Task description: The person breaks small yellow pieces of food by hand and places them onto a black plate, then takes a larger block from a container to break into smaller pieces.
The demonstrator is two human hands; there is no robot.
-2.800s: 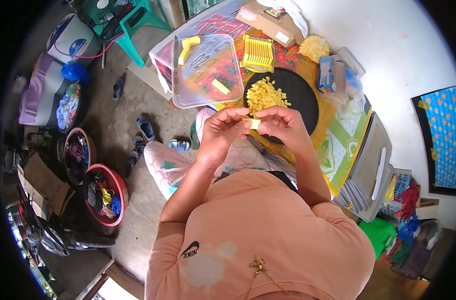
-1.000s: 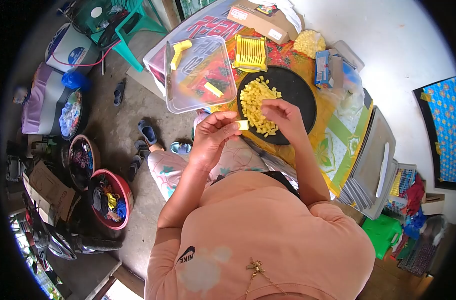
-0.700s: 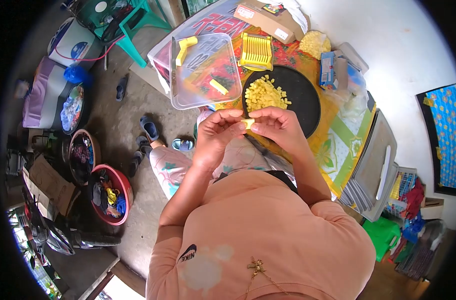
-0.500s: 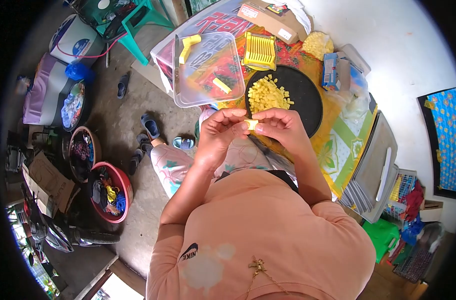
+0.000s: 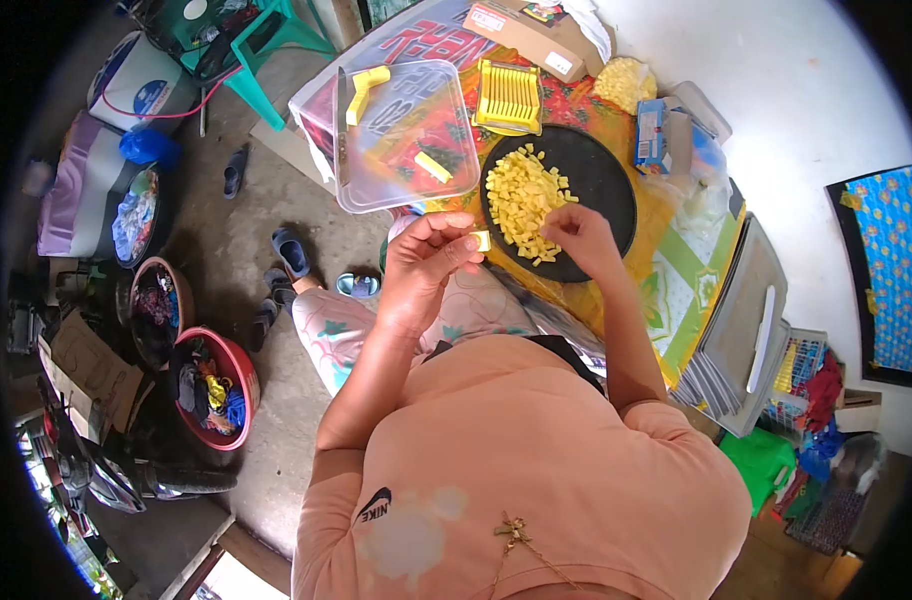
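Observation:
My left hand (image 5: pixel 432 255) pinches a small yellow block (image 5: pixel 482 240) with a pale face between thumb and fingertips, in front of my body. At the right edge of a heap of small yellow cubes (image 5: pixel 521 200), my right hand (image 5: pixel 581 238) has its thumb and fingers together. Whatever may be between those fingertips is hidden. The heap lies on a round black tray (image 5: pixel 611 195). Left of it is a clear plastic container (image 5: pixel 391 160) holding a longer yellow strip (image 5: pixel 433 167) and several-angled yellow pieces (image 5: pixel 366 92).
A yellow slotted slicer (image 5: pixel 508 97) stands behind the tray. Around it are a cardboard box (image 5: pixel 536 38), a bag of yellow pieces (image 5: pixel 626 84) and a blue box (image 5: pixel 653 137). Basins of cloth, including a red basin (image 5: pixel 244 375), sit on the floor at left.
My right hand has left the yellow block and moved right to the heap's edge on the tray. My left hand still holds the block. The view has shifted slightly.

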